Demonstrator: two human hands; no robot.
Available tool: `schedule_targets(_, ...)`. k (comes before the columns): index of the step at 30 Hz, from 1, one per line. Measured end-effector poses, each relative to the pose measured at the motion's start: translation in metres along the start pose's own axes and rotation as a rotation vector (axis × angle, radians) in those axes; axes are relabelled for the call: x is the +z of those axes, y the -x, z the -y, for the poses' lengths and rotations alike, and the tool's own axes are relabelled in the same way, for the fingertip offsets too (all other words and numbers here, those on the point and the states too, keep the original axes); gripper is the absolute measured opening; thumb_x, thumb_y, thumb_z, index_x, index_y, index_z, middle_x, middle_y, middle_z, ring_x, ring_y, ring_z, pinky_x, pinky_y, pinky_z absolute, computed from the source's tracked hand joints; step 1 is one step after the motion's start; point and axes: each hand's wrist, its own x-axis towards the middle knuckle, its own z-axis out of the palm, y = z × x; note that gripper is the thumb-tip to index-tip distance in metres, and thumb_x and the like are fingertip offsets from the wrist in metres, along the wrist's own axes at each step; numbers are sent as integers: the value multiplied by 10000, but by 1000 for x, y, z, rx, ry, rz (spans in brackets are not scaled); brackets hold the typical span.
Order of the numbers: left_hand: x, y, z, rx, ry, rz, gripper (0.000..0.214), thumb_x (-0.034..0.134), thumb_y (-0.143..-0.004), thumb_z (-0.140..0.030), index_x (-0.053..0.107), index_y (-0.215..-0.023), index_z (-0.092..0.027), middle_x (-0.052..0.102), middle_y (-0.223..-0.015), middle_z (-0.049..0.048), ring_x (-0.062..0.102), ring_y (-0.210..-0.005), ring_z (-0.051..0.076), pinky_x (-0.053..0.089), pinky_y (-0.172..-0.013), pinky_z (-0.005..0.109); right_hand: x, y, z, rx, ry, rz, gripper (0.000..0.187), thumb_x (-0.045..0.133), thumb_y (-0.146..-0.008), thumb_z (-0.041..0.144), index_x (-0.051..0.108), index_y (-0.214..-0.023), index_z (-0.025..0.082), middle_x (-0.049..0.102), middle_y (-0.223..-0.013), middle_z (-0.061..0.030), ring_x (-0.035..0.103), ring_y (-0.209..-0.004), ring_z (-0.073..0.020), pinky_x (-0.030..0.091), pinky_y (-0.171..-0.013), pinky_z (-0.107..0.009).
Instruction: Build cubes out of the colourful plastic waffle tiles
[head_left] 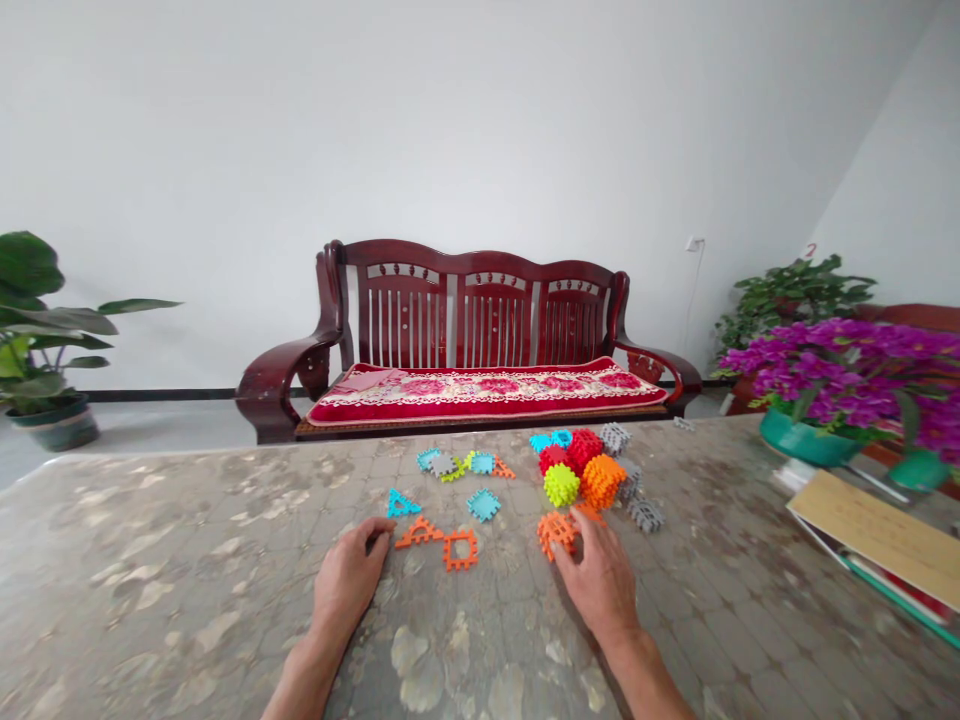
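Note:
My left hand (354, 572) rests on the table with its fingers curled in and thumb and forefinger close together; nothing shows between them. Just beyond it lie a blue triangle piece (403, 504) and an orange half-round piece (420, 534), which adjoins an orange square frame (460, 550). My right hand (602, 580) has its thumb and fingers on an orange lattice building piece (556, 535). Another orange piece (589, 514) is partly covered by its fingers. A blue toothed piece (483, 505) lies between the hands.
Behind my right hand is a pile with red (585, 450), lime (562, 485), orange (602, 482) and grey pieces (646, 515). A row of mixed pieces (442, 464) lies farther back. Purple flowers (847, 375) and a cardboard-covered stack (881, 535) stand right. A wooden bench (487, 320) is beyond the table (187, 560).

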Motion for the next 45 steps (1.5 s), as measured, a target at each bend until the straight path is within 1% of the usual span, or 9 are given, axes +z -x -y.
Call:
schedule_targets(5, -1, 0, -1, -2, -4, 9, 269, 457, -868, -344, 692, -979, -276, 752, -1000, -9, 682, -905, 186, 445, -708, 229, -3, 1, 3, 38, 69, 100, 475, 583, -823, 366, 560, -1254, 167, 659, -1134, -102, 565, -1050, -273, 404, -917, -367)
schedule_targets(10, 0, 0, -1, -10, -7, 12, 269, 460, -865, -345, 690, -987, -281, 751, -1003, -10, 681, -909, 187, 446, -708, 231, -10, 0, 15, 64, 145, 134, 535, 608, -800, 392, 545, -1286, 177, 646, -1118, -113, 556, -1041, -287, 400, -894, -372)
schedule_targets(16, 1, -1, 1, -2, -1, 18, 272, 455, -865, -347, 684, -996, -279, 750, -1009, -10, 678, -916, 186, 442, -710, 230, -6, -3, 17, 59, 171, 154, 462, 571, -821, 288, 564, -1262, 150, 656, -1068, -125, 569, -1009, -276, 405, -895, -363)
schedule_targets(22, -1, 0, -1, 2, -8, 10, 277, 449, -868, -342, 685, -996, -271, 753, -985, -6, 679, -905, 187, 434, -699, 234, 4, -3, 5, 50, 71, 129, 453, 595, -793, 283, 576, -1228, 156, 677, -1063, -110, 597, -1027, -246, 429, -893, -319)
schedule_targets(28, -3, 2, -2, 11, -2, 0, 267, 459, -864, -342, 688, -979, -270, 758, -976, -3, 686, -889, 189, 442, -687, 236, 9, -2, -2, 94, -34, 112, 479, 602, -740, 285, 586, -1207, 179, 685, -1104, -91, 623, -1013, -250, 456, -881, -332)
schedule_targets(35, -5, 3, -7, 2, -2, 0, 270, 457, -868, -336, 694, -983, -273, 757, -971, -8, 684, -892, 182, 440, -684, 230, 12, -3, -11, 158, -199, 67, 535, 576, -717, 349, 572, -1220, 168, 697, -1027, -93, 647, -878, -236, 485, -794, -333)
schedule_targets(39, -5, 3, -8, -1, -16, 7, 270, 458, -867, -337, 698, -978, -279, 755, -984, -11, 684, -903, 183, 440, -692, 226, 11, -4, -15, 176, -225, 55, 555, 570, -718, 372, 564, -1231, 160, 695, -1012, -93, 642, -818, -225, 483, -747, -327)
schedule_targets(42, -4, 2, -6, 0, -13, 6, 272, 460, -864, -340, 696, -985, -281, 755, -990, -12, 686, -895, 181, 439, -688, 225, 12, -4, -15, 167, -221, 63, 560, 578, -706, 376, 570, -1217, 149, 697, -997, -95, 636, -804, -223, 479, -738, -326)
schedule_targets(45, -3, 2, -3, 5, -6, 1, 270, 462, -861, -344, 695, -984, -283, 756, -986, -13, 686, -887, 180, 440, -686, 225, 12, -4, -14, 153, -222, 33, 558, 573, -714, 386, 562, -1221, 155, 693, -1005, -94, 632, -810, -220, 474, -732, -321)
